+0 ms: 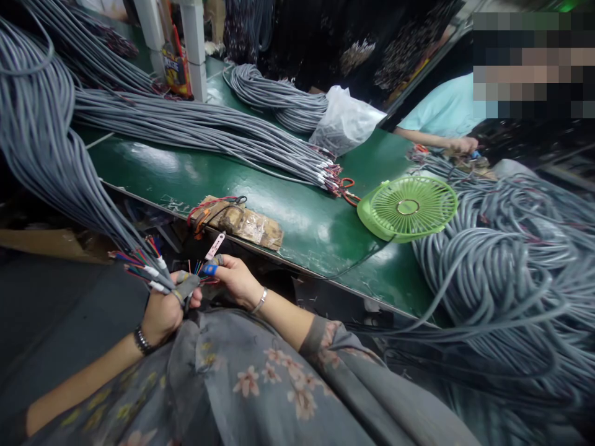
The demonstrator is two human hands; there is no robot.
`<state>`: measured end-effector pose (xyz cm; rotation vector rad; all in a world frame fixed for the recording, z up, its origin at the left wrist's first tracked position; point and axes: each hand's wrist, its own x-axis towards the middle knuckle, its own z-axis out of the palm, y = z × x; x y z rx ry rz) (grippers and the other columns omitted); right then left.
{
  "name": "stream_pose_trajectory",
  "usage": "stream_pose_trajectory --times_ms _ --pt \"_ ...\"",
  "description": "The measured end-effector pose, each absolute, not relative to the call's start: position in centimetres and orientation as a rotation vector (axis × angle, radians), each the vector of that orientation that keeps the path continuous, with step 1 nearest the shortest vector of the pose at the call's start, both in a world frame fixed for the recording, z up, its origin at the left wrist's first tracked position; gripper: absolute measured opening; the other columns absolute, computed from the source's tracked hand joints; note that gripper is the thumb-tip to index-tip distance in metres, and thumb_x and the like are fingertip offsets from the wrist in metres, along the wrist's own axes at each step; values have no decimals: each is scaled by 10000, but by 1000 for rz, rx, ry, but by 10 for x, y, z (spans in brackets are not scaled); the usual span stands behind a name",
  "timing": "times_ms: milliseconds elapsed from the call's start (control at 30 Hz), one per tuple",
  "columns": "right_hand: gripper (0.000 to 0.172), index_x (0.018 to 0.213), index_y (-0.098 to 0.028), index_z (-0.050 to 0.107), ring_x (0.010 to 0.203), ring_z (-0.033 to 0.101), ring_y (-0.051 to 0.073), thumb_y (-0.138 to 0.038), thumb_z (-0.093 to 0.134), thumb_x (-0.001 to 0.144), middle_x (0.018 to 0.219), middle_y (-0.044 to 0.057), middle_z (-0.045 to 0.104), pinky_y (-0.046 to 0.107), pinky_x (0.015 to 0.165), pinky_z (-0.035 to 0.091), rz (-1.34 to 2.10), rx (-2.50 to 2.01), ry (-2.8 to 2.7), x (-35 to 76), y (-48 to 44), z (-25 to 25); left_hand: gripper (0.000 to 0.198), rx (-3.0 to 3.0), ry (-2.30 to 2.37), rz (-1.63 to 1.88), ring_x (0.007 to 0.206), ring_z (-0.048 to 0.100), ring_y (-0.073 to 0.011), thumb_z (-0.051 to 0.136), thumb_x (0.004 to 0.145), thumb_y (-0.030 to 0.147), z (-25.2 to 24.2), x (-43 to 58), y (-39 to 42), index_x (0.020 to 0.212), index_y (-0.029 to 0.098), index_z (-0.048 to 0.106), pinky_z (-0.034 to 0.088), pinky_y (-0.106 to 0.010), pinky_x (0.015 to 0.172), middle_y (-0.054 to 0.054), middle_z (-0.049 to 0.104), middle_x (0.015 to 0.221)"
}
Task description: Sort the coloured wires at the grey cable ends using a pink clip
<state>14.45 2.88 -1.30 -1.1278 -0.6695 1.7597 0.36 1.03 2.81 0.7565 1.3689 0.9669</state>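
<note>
In the head view my left hand (165,310) is closed around the end of a grey cable, its fingers partly wrapped in grey tape. Thin coloured wires (198,267) fan out of that end towards my right hand (235,280). The right thumb, with blue tape on it, and the forefinger are pinched together at these wires. A pale flat strip with small holes (215,246) sticks up beside the right fingertips; its lower end is hidden. Several other grey cable ends (151,271) with white bands and coloured wires hang just beyond my left hand.
A long bundle of grey cables (199,127) crosses the green table (297,214). Near its edge lies a taped cardboard piece (253,226). A green fan (406,207) stands beside heaped cables (502,266) on the right. Further back are a plastic bag (346,121) and another person's hand (462,145).
</note>
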Motion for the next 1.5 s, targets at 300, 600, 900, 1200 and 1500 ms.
stream_pose_trajectory --times_ms 300,600,900,1200,1500 --pt "448 636 -201 594 561 448 91 -484 927 538 595 -57 577 252 577 365 1619 -1100 -696 142 18 -10 425 715 1380 1003 398 553 -120 929 378 478 23 5 12 549 186 672 460 -222 421 9 642 445" --pt "434 727 -210 614 544 488 96 -522 904 643 584 -62 579 239 561 389 1745 -1157 -739 148 24 -8 460 816 1375 989 420 561 -131 950 422 519 18 -2 9 578 194 665 486 -237 441 8 652 480" --pt "519 647 -202 590 553 452 91 -548 954 518 583 -64 566 254 576 383 1662 -1185 -732 141 27 -3 441 837 1363 975 433 565 -130 932 443 528 22 1 7 561 184 683 472 -228 441 -12 657 477" --pt "478 615 -212 543 504 420 86 -494 928 635 503 -80 490 243 543 370 1708 -1156 -645 142 25 -18 363 778 1355 1003 429 562 -123 903 431 442 23 1 8 530 178 675 468 -218 433 -6 640 459" --pt "495 750 -182 629 535 506 80 -646 758 863 673 -20 626 218 543 454 1807 -1102 -420 163 44 -9 333 777 1262 964 408 537 -118 901 469 407 26 -2 11 570 194 667 432 -214 410 13 634 457"
